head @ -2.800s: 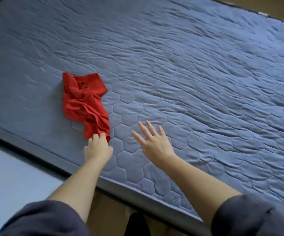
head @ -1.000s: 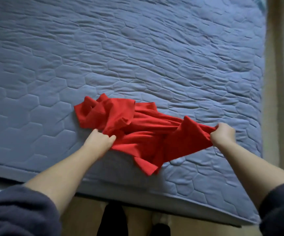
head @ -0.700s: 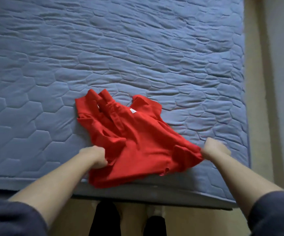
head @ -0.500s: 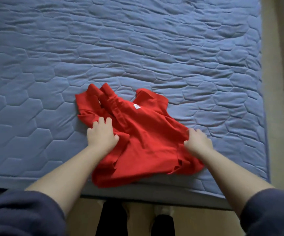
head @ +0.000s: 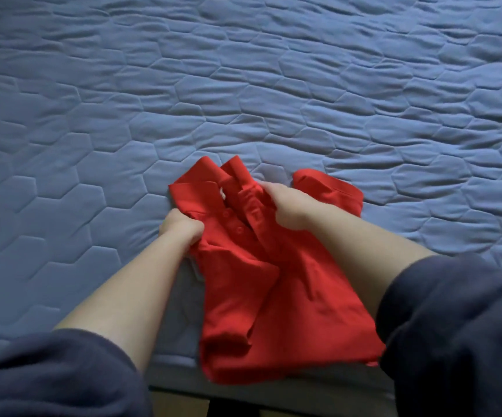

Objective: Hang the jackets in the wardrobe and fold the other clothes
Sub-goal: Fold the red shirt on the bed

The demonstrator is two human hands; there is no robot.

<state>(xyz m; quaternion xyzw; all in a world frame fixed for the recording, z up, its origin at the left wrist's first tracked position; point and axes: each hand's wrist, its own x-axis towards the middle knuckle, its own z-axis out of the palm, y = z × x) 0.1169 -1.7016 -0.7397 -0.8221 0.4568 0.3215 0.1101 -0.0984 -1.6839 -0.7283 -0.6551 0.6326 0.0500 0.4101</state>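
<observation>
A red short-sleeved polo shirt of soft knit cloth (head: 273,311) lies crumpled on a blue quilted mattress cover stitched in hexagons (head: 273,85). It sits in the lower middle of the frame, collar (head: 234,173) toward the top. Its hem reaches the near edge of the bed at the bottom of the frame.

Both forearms reach up from the bottom corners, bare below pushed-up dark navy sleeves, one at lower left (head: 57,377) and one at lower right (head: 454,326).

The left hand (head: 180,227) is at the shirt's left edge, below the collar. It is knuckles up, with the fingers curled tight and clamped on a bunch of red cloth.

The right hand (head: 288,209) crosses over the shirt's middle, just right of the button placket (head: 239,230). Its fingers are bent and close together, gripping the cloth by the collar opening; the fingertips are hidden in the folds. The two hands are near each other, with the placket between them.

One shirt sleeve (head: 328,188) lies flat on the cover beyond the right hand.
</observation>
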